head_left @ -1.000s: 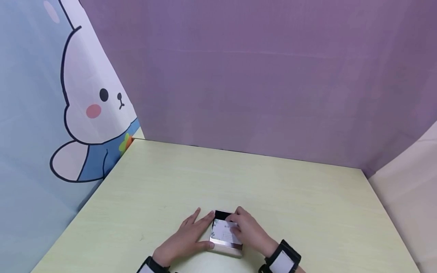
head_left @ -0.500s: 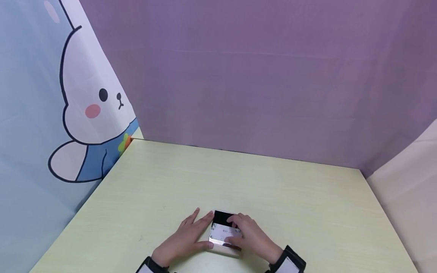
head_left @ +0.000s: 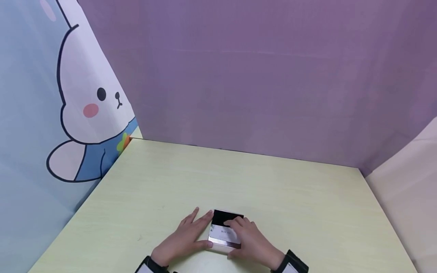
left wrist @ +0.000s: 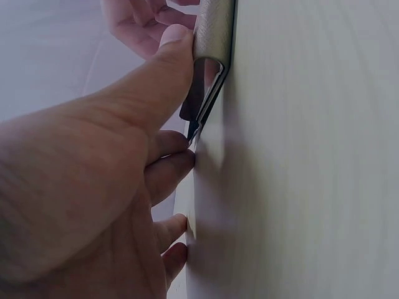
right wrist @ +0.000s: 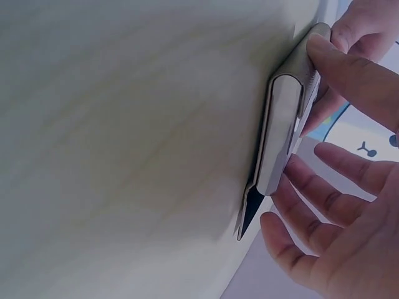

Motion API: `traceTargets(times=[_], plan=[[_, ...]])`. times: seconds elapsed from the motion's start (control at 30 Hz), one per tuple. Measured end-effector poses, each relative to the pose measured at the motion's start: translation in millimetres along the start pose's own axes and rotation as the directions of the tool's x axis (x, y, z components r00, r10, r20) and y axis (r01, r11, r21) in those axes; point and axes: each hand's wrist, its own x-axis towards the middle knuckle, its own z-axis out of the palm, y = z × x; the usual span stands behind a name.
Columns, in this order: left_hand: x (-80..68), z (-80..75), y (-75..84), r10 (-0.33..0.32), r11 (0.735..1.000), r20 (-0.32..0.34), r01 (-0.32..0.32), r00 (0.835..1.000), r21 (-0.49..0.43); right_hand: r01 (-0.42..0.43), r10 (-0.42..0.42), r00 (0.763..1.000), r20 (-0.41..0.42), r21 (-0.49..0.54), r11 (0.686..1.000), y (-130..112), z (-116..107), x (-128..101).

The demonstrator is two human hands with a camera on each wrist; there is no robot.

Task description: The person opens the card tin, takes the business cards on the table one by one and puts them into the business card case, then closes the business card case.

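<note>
A small card case with a pale textured cover lies on the table, its dark lining showing at the far end. A white printed card with a leaf pattern lies in it, above a shiny strip along the near side. My left hand holds the case's left side, thumb at the near corner and index fingertip at the far corner. My right hand spans the case from the right. Its thumb presses the near edge while the fingers reach over the card, hiding part of it.
The pale wooden table stretches away behind and to both sides of the case. A purple cloth hangs along its back edge. A blue curtain with a cartoon animal hangs at left, and a pale cloth at right.
The card has slid toward the near edge, baring more dark lining. My right thumb has moved off the card to the case's near edge. The left hand stays in place.
</note>
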Motion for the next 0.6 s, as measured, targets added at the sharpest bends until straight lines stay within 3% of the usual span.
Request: traceTargets(times=[0.27,0.6], plan=[[-3.0,-28.0,21.4,-0.007,1.0,-0.013,0.006,1.0,-0.025,0.027,-0.028,0.999,-0.018,-0.026,0.999,12,18,-1],[-4.1,-54.0,38.8,-0.023,0.999,0.026,0.024,0.999,-0.039,0.051,-0.052,0.996,-0.079,-0.012,0.999,9,15,-2]])
